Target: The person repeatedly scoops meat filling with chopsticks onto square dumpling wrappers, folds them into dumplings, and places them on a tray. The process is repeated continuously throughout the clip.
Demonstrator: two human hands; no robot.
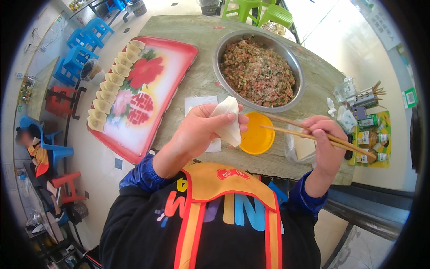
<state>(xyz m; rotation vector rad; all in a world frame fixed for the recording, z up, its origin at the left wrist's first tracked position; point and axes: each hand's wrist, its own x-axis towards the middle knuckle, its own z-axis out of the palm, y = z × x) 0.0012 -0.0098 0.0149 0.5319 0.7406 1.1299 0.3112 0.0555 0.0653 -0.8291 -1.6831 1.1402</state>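
My left hand (205, 126) pinches a pale dough wrapper (228, 117), folded over, with the thumb pressed on its face. Whether filling lies inside it is hidden. My right hand (324, 138) grips a pair of wooden chopsticks (302, 132), whose tips reach left over an orange bowl (258, 134). Beyond both hands stands a steel basin (218, 64) heaped with minced meat filling (258, 70) flecked with green. Under my left hand lies a white paper sheet (201, 101), partly covered. Beside my right hand, square wrappers (304, 148) sit in a clear plastic bag (290, 153).
On the left, a red-rimmed floral tray (151, 107) carries a row of folded dumplings (109, 87) along its far-left edge. A glass mug (345, 90), a chopstick holder (366, 99), a green can (368, 122) and bottles (368, 138) crowd the right edge. A person (37, 151) sits far left.
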